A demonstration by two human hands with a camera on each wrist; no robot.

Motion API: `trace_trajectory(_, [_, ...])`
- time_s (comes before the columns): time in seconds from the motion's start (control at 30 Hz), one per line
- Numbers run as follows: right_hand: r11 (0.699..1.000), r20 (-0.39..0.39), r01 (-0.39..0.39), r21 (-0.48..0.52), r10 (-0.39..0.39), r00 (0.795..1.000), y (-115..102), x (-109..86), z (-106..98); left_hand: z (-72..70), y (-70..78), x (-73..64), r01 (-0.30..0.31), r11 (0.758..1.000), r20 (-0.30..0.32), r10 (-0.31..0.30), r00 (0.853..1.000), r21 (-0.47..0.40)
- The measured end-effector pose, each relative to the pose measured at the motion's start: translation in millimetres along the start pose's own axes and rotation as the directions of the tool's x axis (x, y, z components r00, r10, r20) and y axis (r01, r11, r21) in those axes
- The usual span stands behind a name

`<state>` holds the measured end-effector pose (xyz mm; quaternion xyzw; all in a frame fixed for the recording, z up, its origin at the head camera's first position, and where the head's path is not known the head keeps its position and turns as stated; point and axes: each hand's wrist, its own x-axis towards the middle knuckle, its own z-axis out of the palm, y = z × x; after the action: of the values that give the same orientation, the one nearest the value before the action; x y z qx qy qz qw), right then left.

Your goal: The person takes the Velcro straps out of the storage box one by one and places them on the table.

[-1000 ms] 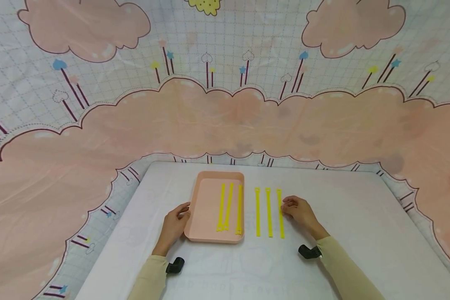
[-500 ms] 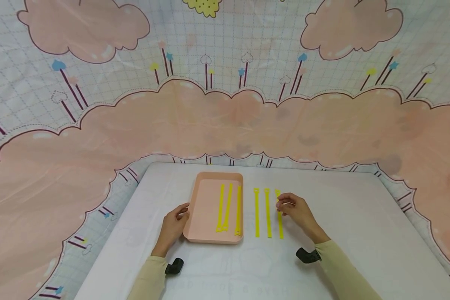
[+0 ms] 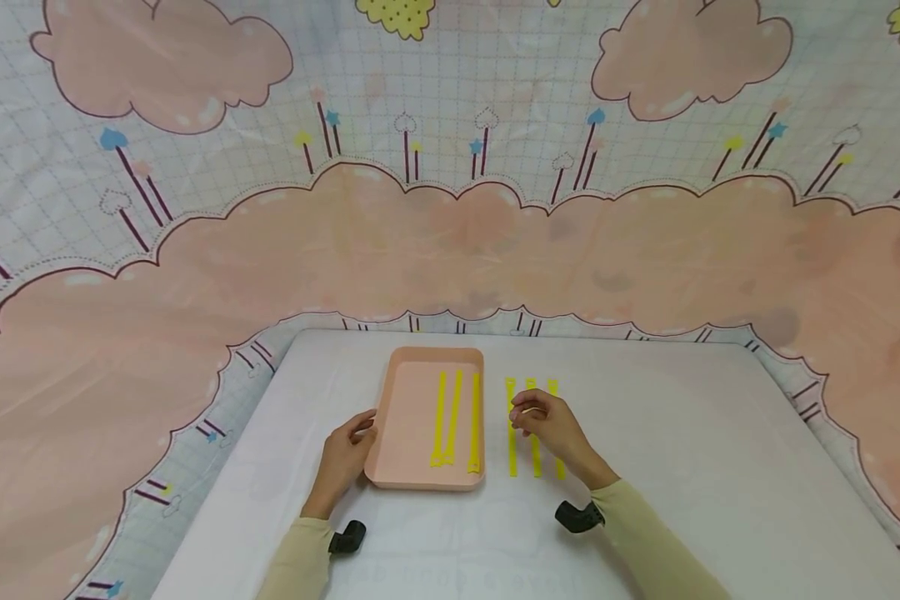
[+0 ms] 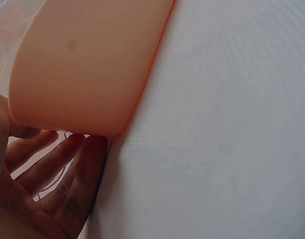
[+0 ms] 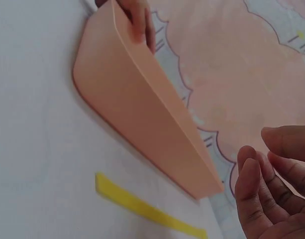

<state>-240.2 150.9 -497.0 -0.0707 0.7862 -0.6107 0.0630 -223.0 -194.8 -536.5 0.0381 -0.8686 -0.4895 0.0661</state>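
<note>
In the head view my left hand holds the left edge of a pink tray; the left wrist view has its fingertips against the tray wall. Three flat yellow straps, with wider slotted ends like cable ties, lie lengthwise in the tray's right half, slotted ends toward me. Another three yellow straps lie side by side on the table right of the tray, slotted ends away from me. Over these hovers my right hand, covering their middles. Its fingers are loosely bent, thumb apart, nothing between them.
A white-covered table carries everything, with open surface right of my right hand. Behind it hangs a pink and white patterned cloth. A black wrist camera sits on each forearm.
My right hand has moved left, from beside the rightmost table strap to above the leftmost one. The straps, tray and left hand stay where they were; the head view has shifted slightly.
</note>
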Motion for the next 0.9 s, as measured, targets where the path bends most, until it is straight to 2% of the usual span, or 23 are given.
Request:
trace_trajectory(0.23, [0.999, 0.031, 0.039, 0.015, -0.040, 0.999, -12.6, 5.1, 20.0, -2.8, 0.9, -0.5, -0.003, 1.000, 0.006, 0.004, 1.000, -0.006])
trace_trajectory(0.47, [0.998, 0.053, 0.063, 0.018, -0.064, 0.997, -26.1, 9.3, 31.7, -2.3, 1.4, -0.8, -0.002, 1.000, 0.007, 0.002, 1.000, 0.005])
trace_trajectory(0.67, [0.993, 0.081, 0.118, 0.028, -0.120, 0.989, -37.4, 14.9, 40.4, -0.6, 0.5, -1.0, -0.001, 1.000, -0.006, 0.001, 1.000, 0.002])
trace_trajectory(0.9, [0.988, 0.080, 0.152, -0.009, -0.151, 0.985, -43.8, 21.6, 50.6, 0.4, -0.9, 0.0, 0.002, 1.000, 0.005, -0.002, 1.000, -0.004])
